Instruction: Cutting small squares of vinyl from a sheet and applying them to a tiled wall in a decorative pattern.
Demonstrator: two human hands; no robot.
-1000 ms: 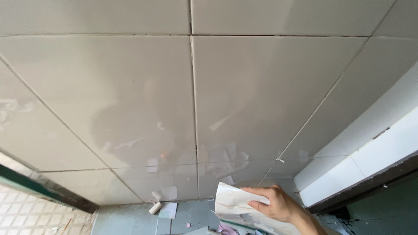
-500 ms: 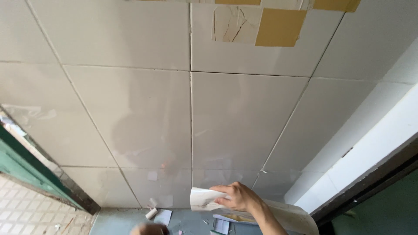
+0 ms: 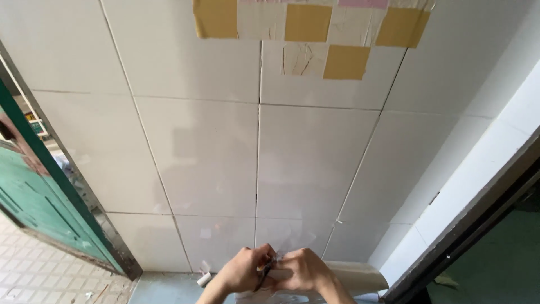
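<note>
At the bottom middle of the head view my left hand (image 3: 243, 270) and my right hand (image 3: 304, 271) are pressed together in front of a white tiled wall (image 3: 214, 152). Both grip a pale sheet of paper (image 3: 284, 274) between them. A thin dark object, too small to name, shows between the fingers of the two hands. A pale cardboard-coloured roll (image 3: 355, 277) lies behind my right hand, along the foot of the wall.
Yellow-brown tape patches (image 3: 306, 22) and paper pieces stick to the wall at the top. A green door (image 3: 39, 191) with a metal frame stands at the left. A dark door frame (image 3: 478, 219) runs along the right. A small white piece (image 3: 204, 278) lies on the floor by the wall.
The camera has tilted up the wall, showing more of the taped patches. My left hand has come into view and joined my right hand on the paper.
</note>
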